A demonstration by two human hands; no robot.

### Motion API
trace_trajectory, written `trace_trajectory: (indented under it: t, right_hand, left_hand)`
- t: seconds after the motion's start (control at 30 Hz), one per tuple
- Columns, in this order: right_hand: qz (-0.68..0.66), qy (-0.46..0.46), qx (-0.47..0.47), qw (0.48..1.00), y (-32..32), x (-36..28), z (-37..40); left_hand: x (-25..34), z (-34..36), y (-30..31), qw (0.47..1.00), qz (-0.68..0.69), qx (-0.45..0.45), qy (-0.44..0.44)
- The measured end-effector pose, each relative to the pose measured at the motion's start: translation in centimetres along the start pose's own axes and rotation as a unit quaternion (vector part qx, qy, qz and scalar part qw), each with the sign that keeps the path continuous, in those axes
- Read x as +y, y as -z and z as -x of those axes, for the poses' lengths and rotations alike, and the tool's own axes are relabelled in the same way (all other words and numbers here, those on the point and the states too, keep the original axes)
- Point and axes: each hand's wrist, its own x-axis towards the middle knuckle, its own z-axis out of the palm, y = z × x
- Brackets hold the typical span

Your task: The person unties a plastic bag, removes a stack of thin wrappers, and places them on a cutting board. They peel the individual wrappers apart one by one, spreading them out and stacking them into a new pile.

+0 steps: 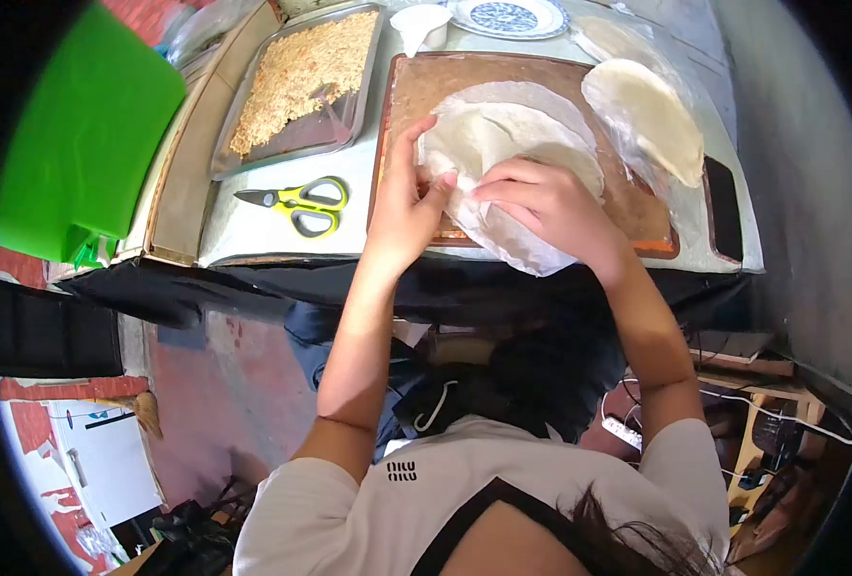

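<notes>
A stack of thin, round, pale dough wrappers point(541, 134) lies on a brown board, the near part hanging over the table's front edge. Its top sheet is wrinkled and partly folded. At the left edge of the sheets, my left hand point(414, 197) has its index finger stretched along the rim and its thumb pressed on a wrapper. My right hand point(551, 206) is closed, fingertips pinching the wrapper near the left thumb. How many layers each hand grips is hidden. Yellow-green scissors point(303, 204) rest left of my left hand, blades pointing left.
A metal tray point(359, 115) of crumbly tan filling holds a spoon, back left. Behind the brown board point(416, 86) are a white cup point(422, 27) and a blue-patterned plate point(510, 17). More wrappers point(642, 115) on plastic and a black phone point(722, 211) lie right. A green container point(81, 125) stands left.
</notes>
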Motion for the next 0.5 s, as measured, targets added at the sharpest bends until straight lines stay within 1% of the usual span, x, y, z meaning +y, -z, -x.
trace_trajectory:
  t: [0.03, 0.1, 0.13, 0.23, 0.3, 0.33, 0.4, 0.5]
  right_hand:
    - [0.008, 0.013, -0.002, 1.000, 0.1, 0.0, -0.4]
    - [0.021, 0.038, -0.007, 0.999, 0.3, -0.2, -1.4]
    - [0.013, 0.018, -0.027, 0.999, 0.3, -0.4, -1.8]
    - [-0.010, -0.032, -0.081, 0.996, 0.4, -0.8, -2.8]
    - [-0.023, -0.056, -0.107, 0.992, 0.4, -1.1, -3.4]
    - [-0.023, -0.048, -0.115, 0.992, 0.3, -1.1, -3.6]
    - [-0.024, -0.033, -0.132, 0.990, 0.2, -0.9, -3.9]
    - [-0.071, -0.019, -0.147, 0.986, -0.3, -0.1, -4.1]
  left_hand:
    - [0.0, -0.1, 0.3, 0.999, -0.035, -0.008, -0.009]
    - [1.1, -0.1, 1.0, 0.997, -0.079, 0.014, 0.006]
    - [1.6, -0.1, 1.3, 0.995, -0.101, 0.024, 0.014]
    - [0.2, -0.7, 2.4, 0.992, -0.118, -0.037, 0.010]
    - [-0.4, -0.8, 2.4, 0.992, -0.112, -0.060, 0.017]
    - [-0.5, -0.8, 2.3, 0.991, -0.109, -0.072, 0.021]
    - [-0.3, -0.7, 2.0, 0.991, -0.118, -0.063, 0.013]
    - [0.2, -0.5, 1.6, 0.992, -0.112, -0.053, 0.016]
